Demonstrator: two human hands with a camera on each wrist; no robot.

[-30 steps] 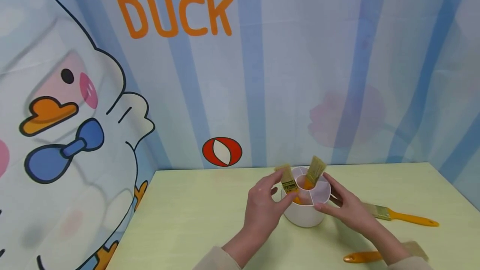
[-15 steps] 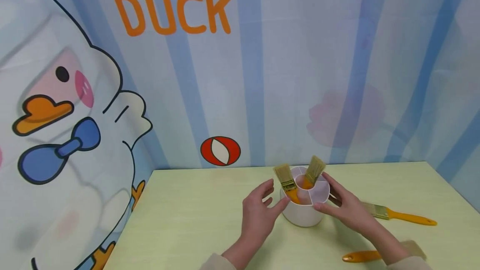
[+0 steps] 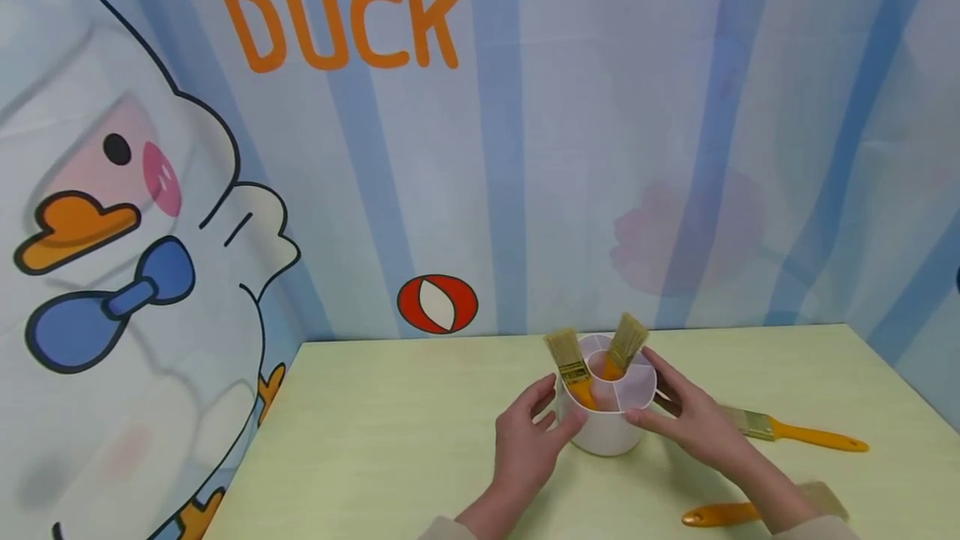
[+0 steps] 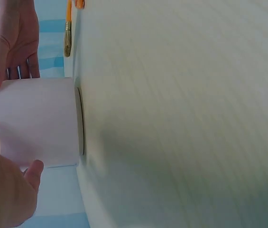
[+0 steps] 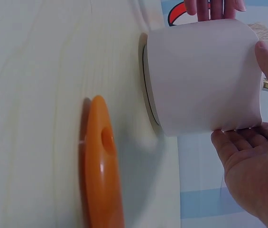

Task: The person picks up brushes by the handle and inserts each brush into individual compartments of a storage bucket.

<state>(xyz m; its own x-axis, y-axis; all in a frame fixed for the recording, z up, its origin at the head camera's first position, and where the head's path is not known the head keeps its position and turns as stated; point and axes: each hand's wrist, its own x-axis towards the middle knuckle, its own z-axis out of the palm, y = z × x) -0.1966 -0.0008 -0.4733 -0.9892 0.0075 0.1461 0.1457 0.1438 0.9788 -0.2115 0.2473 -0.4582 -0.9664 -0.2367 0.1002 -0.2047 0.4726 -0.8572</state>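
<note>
A round white pen holder (image 3: 607,436) with divided compartments stands on the table. One paintbrush (image 3: 576,373) leans bristles-up in its front left compartment, and a second paintbrush (image 3: 625,347) stands bristles-up in the round middle compartment. My left hand (image 3: 528,432) holds the holder's left side, thumb near the front rim. On the opposite side my right hand (image 3: 693,419) grips it, the thumb at the rim and the fingers along the wall, as the right wrist view also shows. Both brush handles are mostly hidden inside the holder.
A paintbrush (image 3: 813,435) with an orange handle lies right of the holder, its bristles partly behind my right hand. Another paintbrush (image 3: 722,514) lies nearer, crossed by my right forearm. A printed duck curtain (image 3: 570,148) hangs behind the table (image 3: 375,440).
My left hand has let go of the left paintbrush, drawn back and down, then come against the holder's side. That brush now leans by itself. My right hand has stayed on the holder.
</note>
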